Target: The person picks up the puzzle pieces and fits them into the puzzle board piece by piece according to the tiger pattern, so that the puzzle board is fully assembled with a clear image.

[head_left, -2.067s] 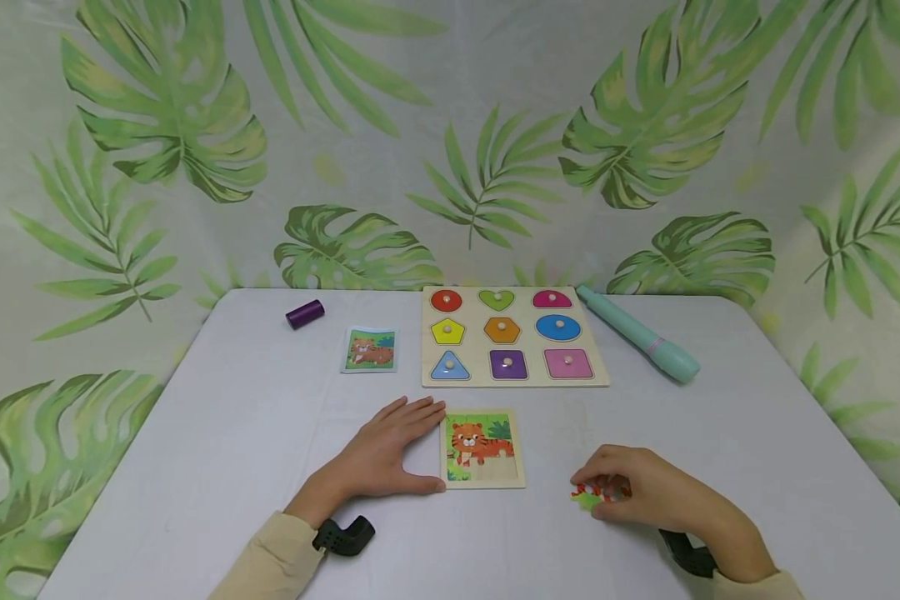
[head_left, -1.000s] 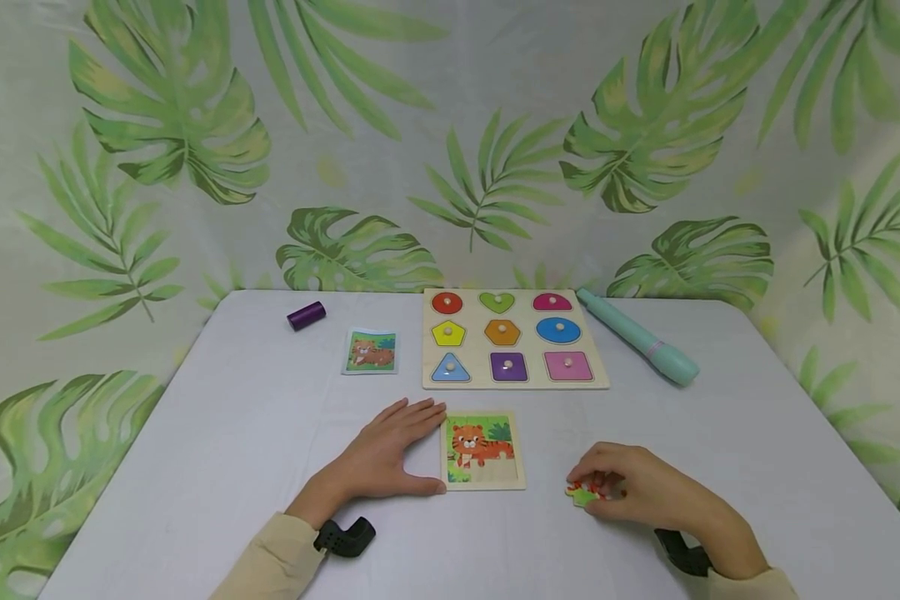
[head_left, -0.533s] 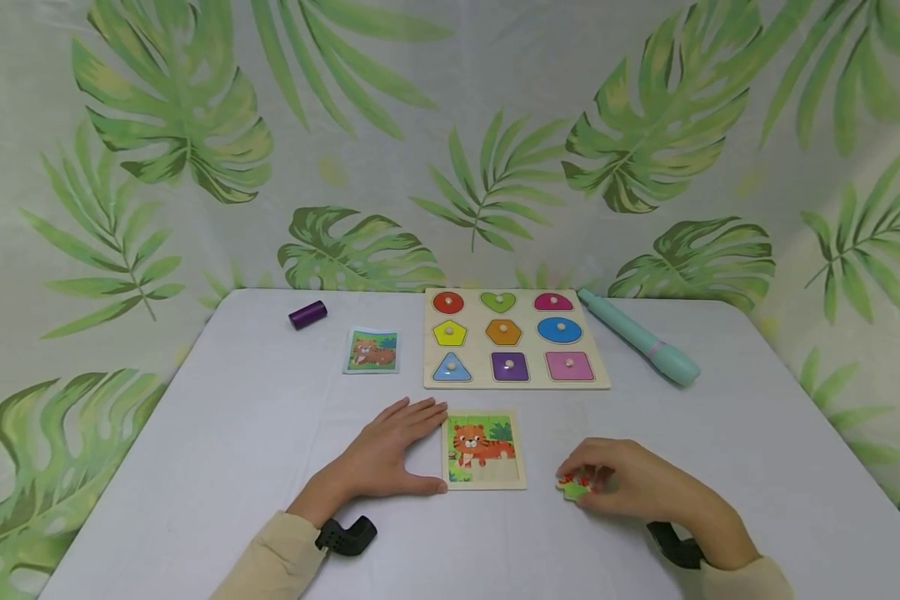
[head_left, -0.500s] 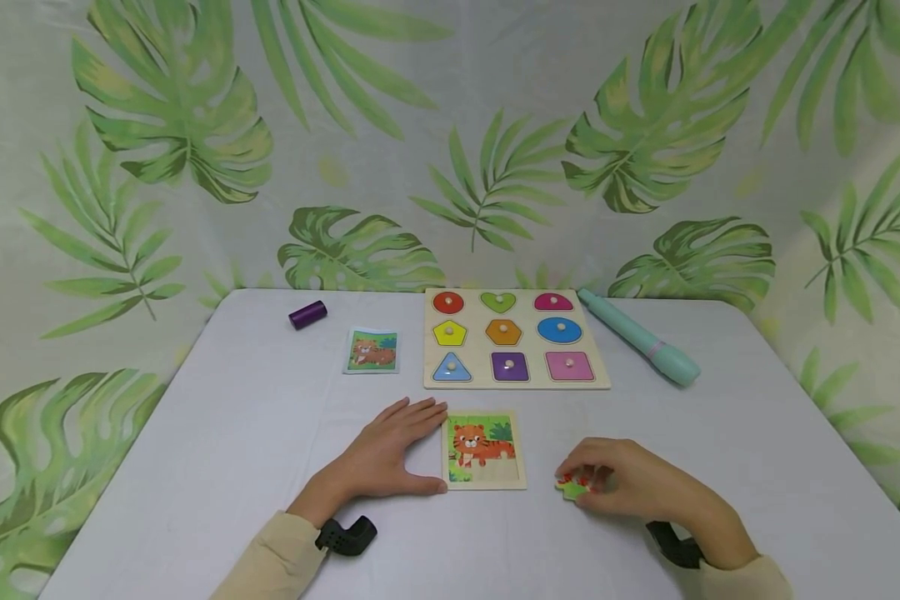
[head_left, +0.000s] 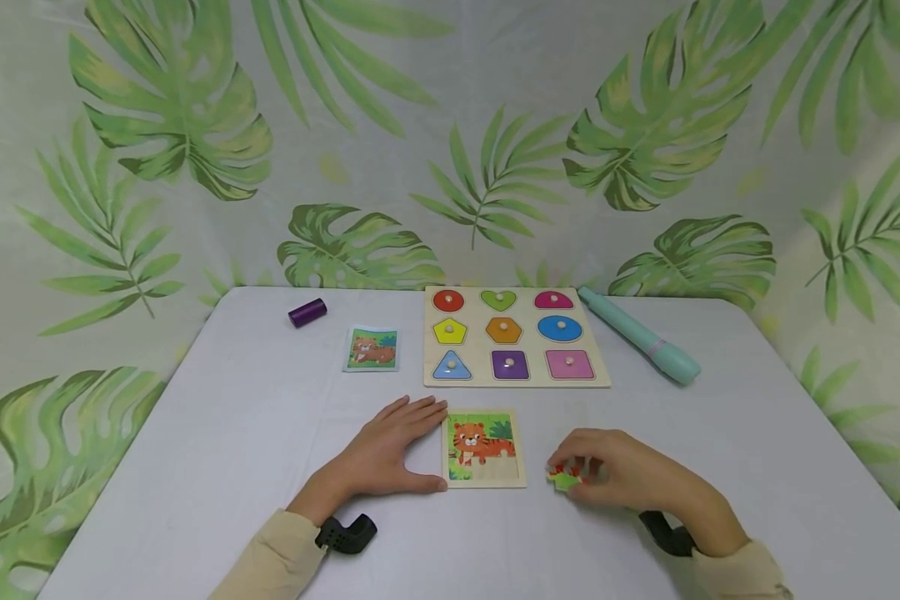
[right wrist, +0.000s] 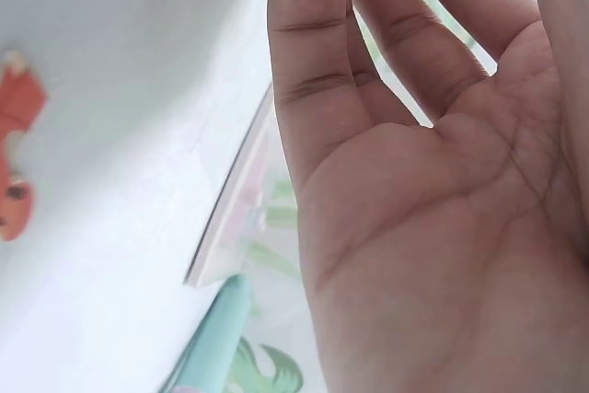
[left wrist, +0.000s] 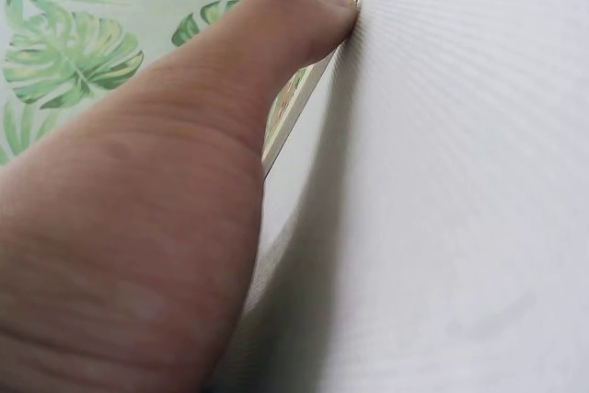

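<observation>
In the head view a square wooden tiger puzzle (head_left: pixel 483 448) lies in the middle of the table, with bare wood showing at its lower right. My left hand (head_left: pixel 390 450) lies flat at its left side, fingers and thumb straight, tips at the frame's edge. To the right of the frame, my right hand (head_left: pixel 622 467) pinches a green and red puzzle piece (head_left: pixel 566 480) between thumb and fingers. An orange puzzle piece (right wrist: pixel 17 154) lies on the table in the right wrist view; in the head view the right hand mostly hides that area.
Behind the puzzle lies a wooden shape board (head_left: pixel 474 358) with knobbed pieces. A mint-green tapered tube (head_left: pixel 637 335) rests to its right. Further left are a small tiger picture card (head_left: pixel 371 348) and a purple cylinder (head_left: pixel 307 313). A leaf-print cloth (head_left: pixel 487 167) hangs behind the white table.
My right hand has moved left and slightly away from me with the puzzle piece, closer to the frame. The left hand and the tiger puzzle have stayed in place.
</observation>
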`<state>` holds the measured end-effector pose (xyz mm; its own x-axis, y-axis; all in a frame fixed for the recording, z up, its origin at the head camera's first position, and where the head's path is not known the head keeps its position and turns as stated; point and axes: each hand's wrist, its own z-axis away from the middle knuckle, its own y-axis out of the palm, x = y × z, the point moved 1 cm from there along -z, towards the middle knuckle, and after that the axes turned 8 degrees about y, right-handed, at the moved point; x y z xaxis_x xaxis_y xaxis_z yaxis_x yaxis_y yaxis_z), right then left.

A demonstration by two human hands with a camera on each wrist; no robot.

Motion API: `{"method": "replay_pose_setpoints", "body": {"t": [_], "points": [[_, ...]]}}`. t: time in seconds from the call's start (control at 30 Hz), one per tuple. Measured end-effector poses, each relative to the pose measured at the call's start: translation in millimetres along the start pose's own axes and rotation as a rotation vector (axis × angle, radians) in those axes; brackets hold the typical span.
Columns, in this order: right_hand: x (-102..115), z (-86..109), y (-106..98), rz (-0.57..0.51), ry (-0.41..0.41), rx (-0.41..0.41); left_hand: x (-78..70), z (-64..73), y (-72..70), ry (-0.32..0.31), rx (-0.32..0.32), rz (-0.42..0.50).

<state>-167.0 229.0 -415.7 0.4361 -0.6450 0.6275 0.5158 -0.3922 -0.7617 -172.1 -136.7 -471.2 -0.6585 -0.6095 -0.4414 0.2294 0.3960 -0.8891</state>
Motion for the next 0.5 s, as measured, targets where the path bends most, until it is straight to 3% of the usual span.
{"method": "replay_pose_setpoints", "body": {"t": [0.23,0.5], "points": [[8.9,-10.2,-4.0,0.043,-0.037,0.001,0.4,-0.3,0.0,0.003,0.002,0.004],[15.1,-20.5,-5.7,0.071,-0.016,0.015,0.6,0.0,0.9,-0.001,0.000,0.005]]}}
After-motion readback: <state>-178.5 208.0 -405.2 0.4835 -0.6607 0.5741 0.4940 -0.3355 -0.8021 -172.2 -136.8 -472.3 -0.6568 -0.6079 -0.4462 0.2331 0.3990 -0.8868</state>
